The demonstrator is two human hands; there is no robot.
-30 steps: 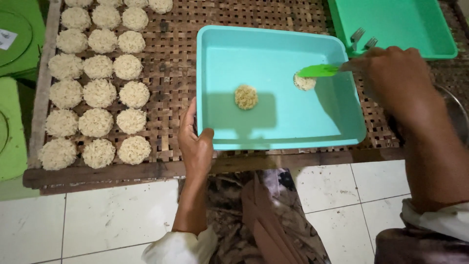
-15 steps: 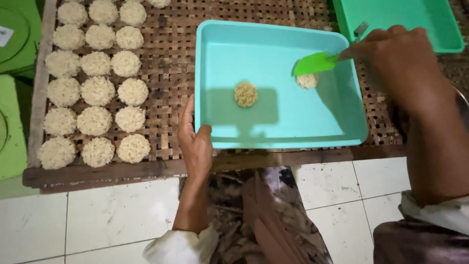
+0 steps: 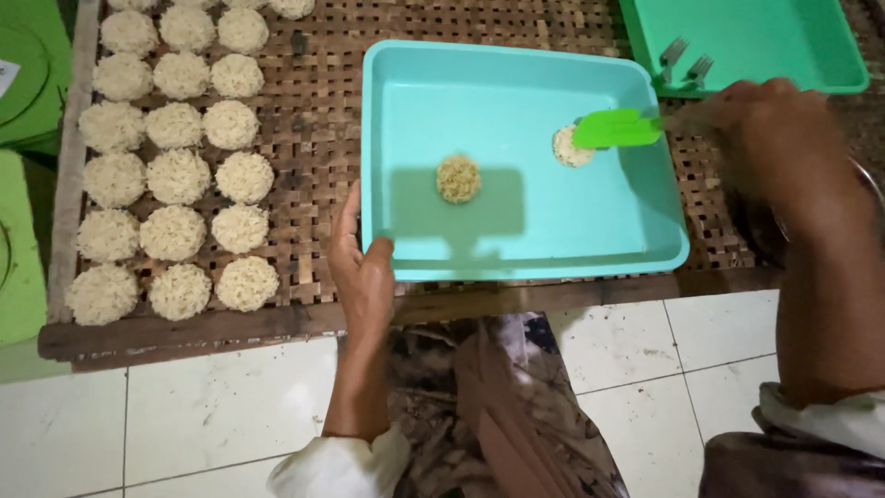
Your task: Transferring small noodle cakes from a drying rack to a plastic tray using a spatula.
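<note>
1. Nearest you lie pale floor tiles (image 3: 184, 433), with patterned cloth (image 3: 498, 406) over your lap between your two white-cuffed forearms.
2. Your left hand (image 3: 361, 267) grips the near left corner of a turquoise tray (image 3: 516, 235), thumb on the rim, fingers curled along its side.
3. The turquoise tray rests on a woven bamboo mat (image 3: 313, 138) edged by a dark wooden frame.
4. Inside the tray, one round noodle cake (image 3: 458, 178) lies near the middle, alone.
5. A second, paler cake (image 3: 570, 146) lies toward the tray's right side, partly under the blade of a green spatula (image 3: 616, 128).
6. Your right hand (image 3: 770, 129) is closed around the spatula handle, just beyond the tray's right rim; it is slightly blurred.
7. To the left on the mat, rows of similar round cakes (image 3: 175, 175) sit close together in columns.
8. Farthest, at upper right, a green tray (image 3: 830, 55) holds two forks (image 3: 684, 63).
</note>
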